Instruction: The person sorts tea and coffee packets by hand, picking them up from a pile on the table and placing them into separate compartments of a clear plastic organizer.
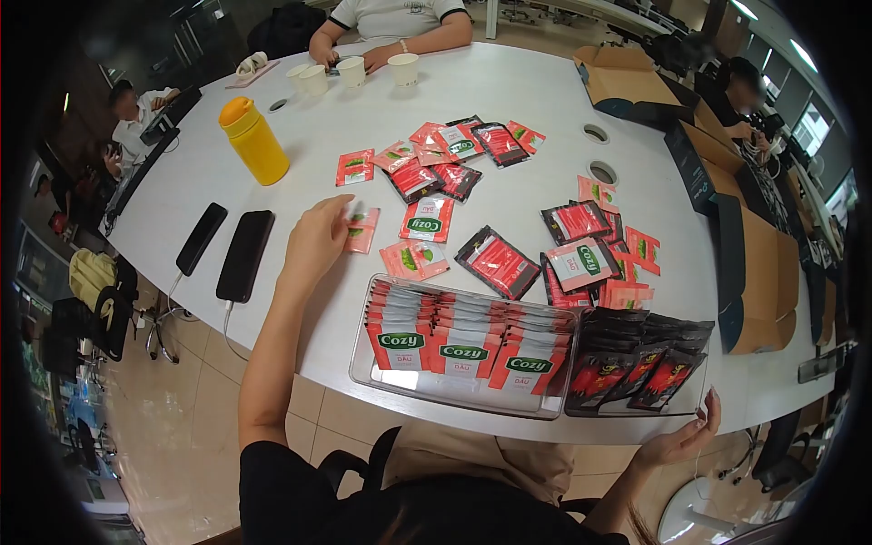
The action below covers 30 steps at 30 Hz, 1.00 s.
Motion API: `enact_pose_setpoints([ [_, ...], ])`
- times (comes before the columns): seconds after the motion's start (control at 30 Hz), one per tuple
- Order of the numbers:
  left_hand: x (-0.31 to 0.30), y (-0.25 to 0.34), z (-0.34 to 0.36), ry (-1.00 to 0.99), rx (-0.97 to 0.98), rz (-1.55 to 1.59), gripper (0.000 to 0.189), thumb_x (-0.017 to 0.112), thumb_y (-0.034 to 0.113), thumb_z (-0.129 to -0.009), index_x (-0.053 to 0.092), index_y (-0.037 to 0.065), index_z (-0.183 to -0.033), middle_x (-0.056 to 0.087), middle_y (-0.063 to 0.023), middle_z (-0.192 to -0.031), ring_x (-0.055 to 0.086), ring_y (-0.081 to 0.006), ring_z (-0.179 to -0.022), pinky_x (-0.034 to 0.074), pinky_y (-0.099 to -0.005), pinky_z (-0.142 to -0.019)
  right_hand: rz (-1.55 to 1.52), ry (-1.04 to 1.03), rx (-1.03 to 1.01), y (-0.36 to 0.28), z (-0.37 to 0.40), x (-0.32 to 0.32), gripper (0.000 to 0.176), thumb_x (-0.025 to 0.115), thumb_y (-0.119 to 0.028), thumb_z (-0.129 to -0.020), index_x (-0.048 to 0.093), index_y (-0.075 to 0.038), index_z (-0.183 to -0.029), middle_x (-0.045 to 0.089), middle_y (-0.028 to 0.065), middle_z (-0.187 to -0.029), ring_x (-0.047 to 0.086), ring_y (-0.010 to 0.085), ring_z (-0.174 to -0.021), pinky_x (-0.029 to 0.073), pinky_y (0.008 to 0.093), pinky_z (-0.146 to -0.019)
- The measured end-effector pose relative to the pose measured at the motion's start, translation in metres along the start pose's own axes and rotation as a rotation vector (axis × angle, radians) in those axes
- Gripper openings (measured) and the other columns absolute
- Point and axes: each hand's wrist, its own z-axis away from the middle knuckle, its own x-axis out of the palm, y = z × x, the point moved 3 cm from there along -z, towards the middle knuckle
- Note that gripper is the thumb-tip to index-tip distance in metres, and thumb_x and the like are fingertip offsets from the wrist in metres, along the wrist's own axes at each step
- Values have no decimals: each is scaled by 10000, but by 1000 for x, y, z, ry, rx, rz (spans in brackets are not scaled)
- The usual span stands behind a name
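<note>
My left hand (318,238) is stretched over the table with its fingers extended, right at the left edge of a pink sachet (363,231). Below my right hand's level of the table edge nothing is gripped: my right hand (683,438) is held palm up, fingers apart, beside the near right corner of a clear bin (638,414) of black-and-red sachets (641,363). Left of it, another clear bin (454,400) holds rows of upright Cozy sachets (463,350). Loose Cozy sachets (425,218) and black-and-red sachets (498,262) lie in scattered piles beyond the bins.
Two phones (245,256) with cables lie at the left, near a yellow bottle (254,145). Paper cups (403,70) stand at the far side before a seated person (400,27). Opened cardboard boxes (754,263) line the right edge, by round table holes (601,172).
</note>
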Motion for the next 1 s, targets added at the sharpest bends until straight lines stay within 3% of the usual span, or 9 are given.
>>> enact_pose_setpoints([
  [0.07, -3, 8, -1, 22, -3, 45, 404, 659, 116, -780, 587, 74, -1176, 644, -154, -1011, 627, -262, -834, 497, -345, -728, -9, 3, 15, 1, 1, 0, 384, 308, -222, -969, 484, 23, -1206, 560, 144, -1190, 521, 237, -1055, 372, 341, -879],
  [0.17, -14, 23, 1, -163, 143, 137, 389, 683, 148, -778, 609, 71, -1152, 647, -140, -997, 619, -239, -803, 500, -325, -710, -8, -6, 30, 0, 0, -1, 372, 314, -206, -964, 492, 25, -1194, 560, 143, -1189, 518, 235, -1057, 371, 344, -886],
  [0.37, -8, 40, 0, -358, 81, 126, 430, 693, 228, -776, 617, 68, -1167, 639, -121, -1096, 621, -231, -776, 494, -312, -750, 12, -20, 24, -2, -1, -1, 350, 323, -172, -955, 503, 33, -1174, 561, 147, -1185, 522, 243, -1059, 380, 347, -888],
  [0.47, 0, 44, 6, -284, 152, 65, 521, 680, 293, -775, 569, 82, -1238, 564, -124, -1260, 616, -253, -984, 483, -334, -855, 30, -11, 18, -1, -1, -1, 342, 323, -159, -953, 506, 35, -1167, 562, 152, -1182, 526, 246, -1058, 388, 345, -879],
  [0.57, 18, 49, 11, -272, 310, -131, 625, 677, 350, -759, 502, 112, -1309, 458, -122, -1377, 481, -273, -1227, 438, -369, -965, 1, -10, 28, 1, 0, -2, 329, 328, -138, -949, 502, 45, -1160, 554, 168, -1183, 526, 262, -1067, 396, 361, -900],
  [0.6, 23, 51, 11, -355, 298, -182, 746, 658, 465, -748, 443, 82, -1351, 391, -141, -1423, 355, -299, -1324, 407, -374, -1003, -1, -10, 32, 1, 1, -2, 324, 331, -131, -948, 501, 49, -1157, 550, 175, -1182, 525, 268, -1070, 397, 367, -911],
  [0.8, 32, 67, 13, -196, 485, -211, 630, 656, 416, -783, 512, 31, -1261, 534, -177, -1274, 527, -308, -1171, 475, -381, -923, -30, -10, 50, 2, 1, -1, 305, 341, -107, -941, 495, 64, -1141, 533, 199, -1180, 519, 296, -1083, 389, 401, -966],
  [0.9, 35, 73, 16, -213, 408, -232, 528, 649, 343, -812, 535, 43, -1231, 577, -141, -1225, 595, -278, -1073, 518, -359, -848, -24, -13, 63, 2, 0, -2, 294, 342, -91, -940, 497, 67, -1134, 532, 202, -1177, 518, 296, -1084, 384, 405, -975],
  [1.0, 32, 64, 14, -189, 562, -242, 515, 709, 253, -754, 564, 88, -1219, 578, -94, -1238, 611, -250, -1049, 531, -336, -816, -31, 2, 53, 1, 0, -2, 284, 347, -69, -941, 506, 75, -1128, 544, 196, -1170, 526, 278, -1065, 392, 386, -960],
])
